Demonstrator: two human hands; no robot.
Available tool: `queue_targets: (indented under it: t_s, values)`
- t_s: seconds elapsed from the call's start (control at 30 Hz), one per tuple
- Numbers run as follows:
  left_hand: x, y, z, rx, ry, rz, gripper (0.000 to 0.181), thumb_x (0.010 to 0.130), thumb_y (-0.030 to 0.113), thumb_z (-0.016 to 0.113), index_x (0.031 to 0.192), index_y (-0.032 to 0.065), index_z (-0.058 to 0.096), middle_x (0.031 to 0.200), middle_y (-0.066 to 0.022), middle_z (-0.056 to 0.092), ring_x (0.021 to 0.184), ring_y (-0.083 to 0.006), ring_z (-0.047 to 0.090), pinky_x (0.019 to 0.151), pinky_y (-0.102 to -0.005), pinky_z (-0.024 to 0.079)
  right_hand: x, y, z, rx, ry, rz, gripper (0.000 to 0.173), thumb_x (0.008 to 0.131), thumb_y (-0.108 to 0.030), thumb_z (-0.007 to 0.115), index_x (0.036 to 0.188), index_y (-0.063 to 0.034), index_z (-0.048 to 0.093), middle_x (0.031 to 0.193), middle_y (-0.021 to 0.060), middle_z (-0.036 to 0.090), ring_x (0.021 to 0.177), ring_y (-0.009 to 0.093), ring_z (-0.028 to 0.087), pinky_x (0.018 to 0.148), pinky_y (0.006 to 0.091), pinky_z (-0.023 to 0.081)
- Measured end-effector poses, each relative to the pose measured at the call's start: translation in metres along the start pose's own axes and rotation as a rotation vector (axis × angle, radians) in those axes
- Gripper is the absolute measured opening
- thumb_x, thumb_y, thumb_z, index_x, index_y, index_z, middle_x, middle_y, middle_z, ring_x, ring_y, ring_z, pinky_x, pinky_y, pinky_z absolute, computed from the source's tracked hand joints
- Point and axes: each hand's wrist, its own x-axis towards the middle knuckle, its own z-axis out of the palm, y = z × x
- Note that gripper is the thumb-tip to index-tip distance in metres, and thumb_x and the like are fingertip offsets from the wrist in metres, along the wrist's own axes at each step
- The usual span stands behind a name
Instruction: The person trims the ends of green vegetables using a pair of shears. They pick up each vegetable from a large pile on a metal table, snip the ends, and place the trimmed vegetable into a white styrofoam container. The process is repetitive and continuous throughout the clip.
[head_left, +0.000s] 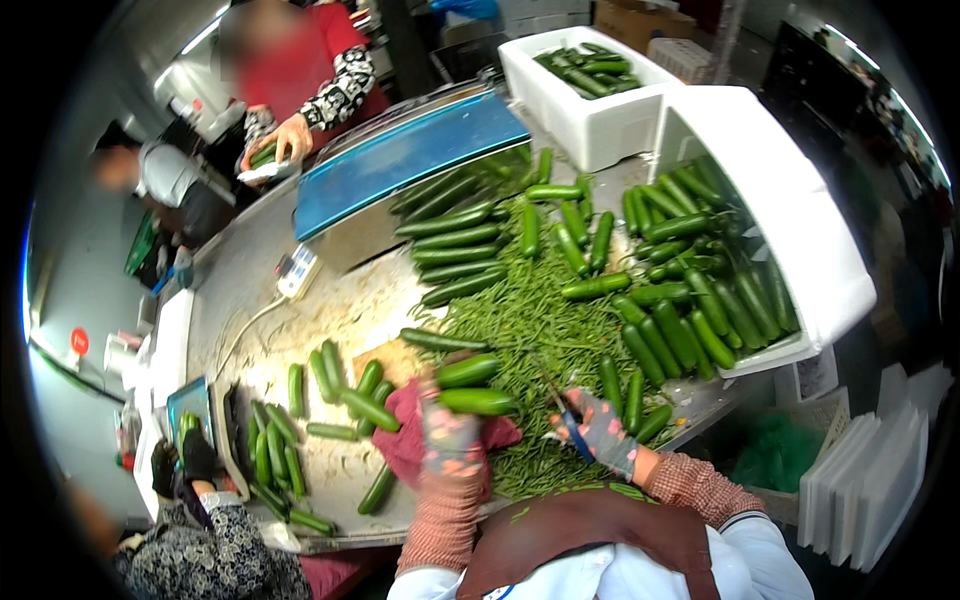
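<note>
My left hand (450, 435), in a grey patterned glove and somewhat blurred, lies over a dark red cloth (397, 431) and grips cucumbers (474, 401) that point to the right. A longer, thinner cucumber (442, 340) lies just beyond them. My right hand (598, 431), gloved alike, holds blue-handled scissors (574, 435), their blades pointing away from me over a heap of green trimmed stems (517, 315). Several cucumbers (634, 397) lie just right of this hand.
A tipped white foam box (825, 225) spills cucumbers at right; an upright foam box (585, 127) stands behind. A blue-topped metal scale (412, 161) and its display (298, 271) stand beyond. Co-workers' hands (289, 139) and black-gloved hands (196, 456) handle cucumbers at far left and lower left.
</note>
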Motion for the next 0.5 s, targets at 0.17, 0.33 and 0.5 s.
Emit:
queue_targets:
  t_s: [0.17, 0.33, 0.5]
  values:
    - [-0.018, 0.122, -0.036, 0.462, 0.210, 0.693, 0.047, 0.082, 0.031, 0.040, 0.121, 0.0056, 0.037, 0.107, -0.0146, 0.050, 0.086, -0.0289, 0.056, 0.060, -0.0367, 0.051, -0.024, -0.015, -0.023, -0.077, 0.033, 0.105, 0.042, 0.076, -0.007, 0.056, 0.114, 0.0010, 0.039, 0.091, 0.0082, 0.055, 0.073, 0.011, 0.051, 0.062, 0.0209, 0.043]
    - [-0.017, 0.105, -0.011, -0.020, -0.076, 0.314, 0.054, 0.075, 0.022, 0.049, 0.122, -0.0003, 0.035, 0.108, -0.0183, 0.044, 0.088, -0.0283, 0.051, 0.065, -0.0396, 0.050, -0.072, -0.033, -0.038, -0.517, 0.196, 0.044, 0.042, 0.070, -0.010, 0.058, 0.108, 0.0018, 0.045, 0.085, 0.0089, 0.057, 0.066, 0.017, 0.053, 0.060, 0.0260, 0.043]
    - [0.044, -0.082, 0.070, 0.775, 0.104, 0.008, 0.033, 0.080, 0.018, 0.054, 0.109, 0.0034, 0.050, 0.094, -0.0107, 0.057, 0.084, -0.0212, 0.056, 0.077, -0.0316, 0.047, -0.112, -0.040, -0.067, -0.383, 0.423, 0.017, 0.034, 0.070, -0.016, 0.059, 0.099, -0.0010, 0.053, 0.076, 0.0067, 0.059, 0.064, 0.015, 0.055, 0.058, 0.0254, 0.044]
